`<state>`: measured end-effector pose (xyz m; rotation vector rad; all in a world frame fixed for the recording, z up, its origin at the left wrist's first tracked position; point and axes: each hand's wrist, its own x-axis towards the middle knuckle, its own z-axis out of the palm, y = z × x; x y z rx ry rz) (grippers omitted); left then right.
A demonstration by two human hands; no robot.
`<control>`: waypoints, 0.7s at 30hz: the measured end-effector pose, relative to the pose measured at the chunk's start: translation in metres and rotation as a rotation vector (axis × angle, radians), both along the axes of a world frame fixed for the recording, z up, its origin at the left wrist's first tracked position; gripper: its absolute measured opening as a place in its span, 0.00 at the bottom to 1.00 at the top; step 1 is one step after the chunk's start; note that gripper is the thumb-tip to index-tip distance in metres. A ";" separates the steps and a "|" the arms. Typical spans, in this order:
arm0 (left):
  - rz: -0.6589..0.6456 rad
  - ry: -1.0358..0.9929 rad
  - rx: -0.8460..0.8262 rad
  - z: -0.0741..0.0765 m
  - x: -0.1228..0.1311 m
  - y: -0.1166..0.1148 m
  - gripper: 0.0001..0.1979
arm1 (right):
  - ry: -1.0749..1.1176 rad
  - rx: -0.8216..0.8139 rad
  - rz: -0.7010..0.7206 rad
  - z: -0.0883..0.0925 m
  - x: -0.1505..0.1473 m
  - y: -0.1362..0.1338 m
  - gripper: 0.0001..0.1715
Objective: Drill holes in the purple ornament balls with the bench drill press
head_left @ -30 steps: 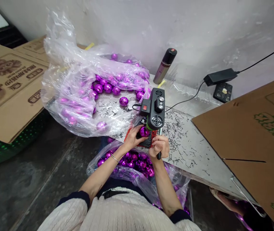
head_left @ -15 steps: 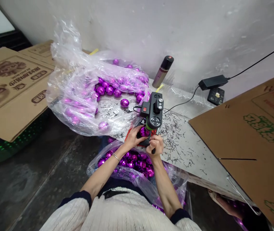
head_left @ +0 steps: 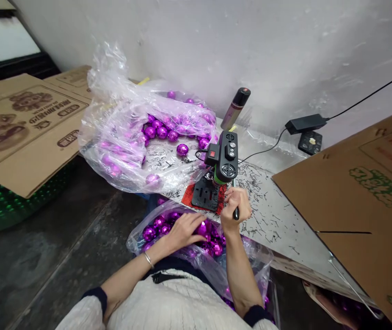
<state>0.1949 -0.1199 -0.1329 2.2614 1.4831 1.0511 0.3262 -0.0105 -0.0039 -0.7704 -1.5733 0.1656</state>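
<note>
My left hand [head_left: 184, 230] is over the open plastic bag of shiny purple disco-ball ornaments in front of my body. Its thumb and fingers are curled about one purple ball [head_left: 203, 228]. My right hand [head_left: 236, 207] is wrapped round the black-ended lever [head_left: 236, 213] of a small black bench press [head_left: 226, 158]. Beneath the press head, the slotted black base plate [head_left: 205, 193] has no ball on it and rests on a red sheet [head_left: 188, 196]. More purple balls [head_left: 162, 132] sit in a clear plastic bag [head_left: 113, 114] behind, and a single ball [head_left: 182, 150] lies on the table.
Short black bits litter the white table [head_left: 267, 220]. A spray can [head_left: 236, 108] stands by the wall. A power adapter [head_left: 306, 123] trails a cord. Cardboard boxes flank both sides, one at right [head_left: 354, 197], another at left [head_left: 27, 128]. Another person's arm [head_left: 326, 302] shows lower right.
My left hand has drawn back from the press to the near bag, and the ball that was under the press head is gone from there. My right hand, still on the lever, has shifted slightly right.
</note>
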 end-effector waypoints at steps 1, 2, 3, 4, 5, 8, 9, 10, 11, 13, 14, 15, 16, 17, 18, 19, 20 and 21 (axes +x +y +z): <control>-0.040 0.073 -0.026 -0.003 0.002 -0.010 0.39 | -0.006 0.004 0.001 -0.003 0.000 0.000 0.19; -0.062 0.121 -0.037 -0.004 0.003 -0.017 0.39 | -0.011 0.006 0.005 -0.004 0.001 0.000 0.19; -0.068 0.139 -0.027 -0.003 0.002 -0.018 0.39 | -0.016 0.010 0.013 -0.005 0.001 0.000 0.19; -0.063 0.126 0.006 0.000 0.000 -0.015 0.37 | -0.021 0.014 0.020 -0.006 0.001 0.000 0.19; -0.041 0.091 0.052 0.006 -0.004 -0.006 0.33 | -0.024 0.020 0.026 -0.006 0.002 0.000 0.19; 0.174 -0.074 0.137 0.039 -0.034 0.048 0.19 | -0.020 0.033 0.022 -0.007 0.003 0.001 0.18; 0.305 -0.133 0.105 0.053 -0.048 0.073 0.19 | -0.017 0.034 0.019 -0.007 0.003 0.001 0.18; 0.453 -0.189 0.044 0.067 -0.063 0.100 0.21 | -0.013 0.035 0.016 -0.008 0.003 0.001 0.18; 0.601 -0.226 -0.041 0.080 -0.078 0.127 0.23 | -0.011 0.038 0.015 -0.009 0.003 0.001 0.18; 0.811 -0.234 -0.250 0.099 -0.103 0.176 0.28 | -0.016 0.042 0.018 -0.009 0.002 0.001 0.18; 0.846 -0.217 -0.383 0.105 -0.112 0.197 0.31 | -0.023 0.041 0.019 -0.009 0.002 0.001 0.18; 0.860 -0.196 -0.490 0.108 -0.118 0.213 0.32 | -0.031 0.040 0.019 -0.009 0.002 0.001 0.18; 0.851 -0.178 -0.567 0.108 -0.121 0.226 0.32 | -0.039 0.041 0.019 -0.008 0.002 0.001 0.18; 0.827 -0.171 -0.622 0.107 -0.123 0.236 0.31 | -0.045 0.042 0.020 -0.008 0.003 0.000 0.18; 0.797 -0.182 -0.653 0.104 -0.123 0.241 0.29 | -0.049 0.046 0.023 -0.007 0.003 0.000 0.17; 0.764 -0.220 -0.665 0.101 -0.123 0.244 0.26 | -0.051 0.054 0.029 -0.007 0.003 0.000 0.17; 0.728 -0.297 -0.664 0.097 -0.123 0.245 0.24 | -0.052 0.062 0.036 -0.006 0.003 0.000 0.17; 0.690 -0.387 -0.653 0.094 -0.123 0.243 0.22 | -0.051 0.067 0.041 -0.004 0.003 0.001 0.17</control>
